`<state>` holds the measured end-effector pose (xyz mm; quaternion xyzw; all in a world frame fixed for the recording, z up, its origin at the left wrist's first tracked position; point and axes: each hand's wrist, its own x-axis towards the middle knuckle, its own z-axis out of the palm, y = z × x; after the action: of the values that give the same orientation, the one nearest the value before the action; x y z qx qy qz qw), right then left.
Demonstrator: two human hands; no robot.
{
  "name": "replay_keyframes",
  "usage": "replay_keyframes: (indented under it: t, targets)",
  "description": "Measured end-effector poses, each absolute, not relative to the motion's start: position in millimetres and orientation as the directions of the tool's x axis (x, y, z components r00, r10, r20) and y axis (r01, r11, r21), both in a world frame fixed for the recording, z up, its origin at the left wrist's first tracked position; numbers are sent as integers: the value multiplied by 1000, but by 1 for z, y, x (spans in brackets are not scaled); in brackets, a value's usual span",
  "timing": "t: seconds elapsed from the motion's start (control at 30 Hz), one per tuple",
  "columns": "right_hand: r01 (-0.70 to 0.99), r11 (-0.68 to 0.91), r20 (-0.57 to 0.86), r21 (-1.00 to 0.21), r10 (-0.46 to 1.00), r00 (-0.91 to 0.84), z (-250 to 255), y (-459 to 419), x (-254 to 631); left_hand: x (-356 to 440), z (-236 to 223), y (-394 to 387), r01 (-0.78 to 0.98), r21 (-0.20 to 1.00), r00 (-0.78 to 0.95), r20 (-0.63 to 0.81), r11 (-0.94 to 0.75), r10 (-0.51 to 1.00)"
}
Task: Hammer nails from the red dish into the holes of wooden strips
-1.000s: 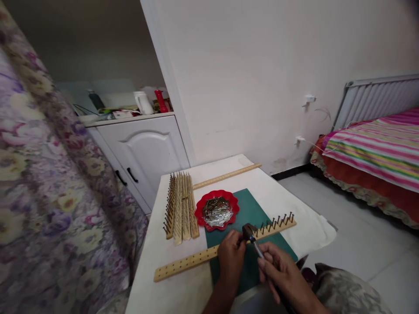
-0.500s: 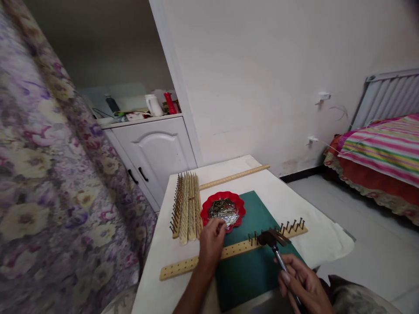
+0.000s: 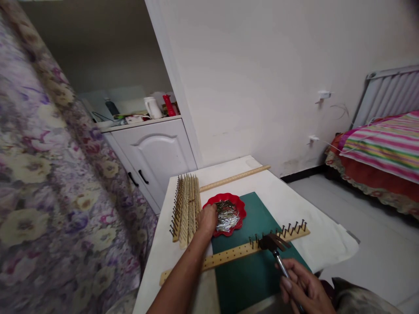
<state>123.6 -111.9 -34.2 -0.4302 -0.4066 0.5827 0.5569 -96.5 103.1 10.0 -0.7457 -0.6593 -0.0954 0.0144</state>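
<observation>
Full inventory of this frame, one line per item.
wooden strip: 1, tan, across the green mat, nails in its right part
hammer: 1, dark head, by the strip
red dish: 1, holds silvery nails
nailed strips: stack, tan, left of dish
ruler: 1, tan, far edge
green mat: 1
table: white
cabinet: white
bed: striped cover
left hand: at the dish
right hand: grips hammer handle

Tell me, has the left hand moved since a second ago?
Yes. The left hand has left the wooden strip, where it sat beside the hammer, and gone away from the person to the red dish of nails.
</observation>
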Motion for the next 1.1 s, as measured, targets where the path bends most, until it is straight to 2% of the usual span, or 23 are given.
replay_keyframes:
  t: [0.17, 0.37, 0.43, 0.57, 0.7, 1.1]
  targets:
    - [-283, -61, -56, -957, 998, -26, -32, -112, 123, -96, 15, 99, 986, 92, 120, 178, -138, 977]
    - [-263, -35, -22, -964, 998, -50, -31, -111, 125, -102, 33, 78, 972, 133, 159, 235, -193, 959]
    - [-245, -23, -13, -969, 999, -45, -30, -111, 126, -105, 38, 63, 946, 200, 190, 293, -254, 937]
    - [-241, -14, -7, -970, 999, -31, -25, -112, 128, -104, 40, 21, 788, 444, 196, 477, -427, 857]
    - [-243, -11, -10, -970, 1000, -4, -19, -113, 129, -89, 29, -14, 669, 556, 245, 462, -493, 853]
    - [-240, -4, -7, -971, 1000, 10, -17, -116, 134, -63, 5, -20, 726, 450, 371, 381, -520, 847]
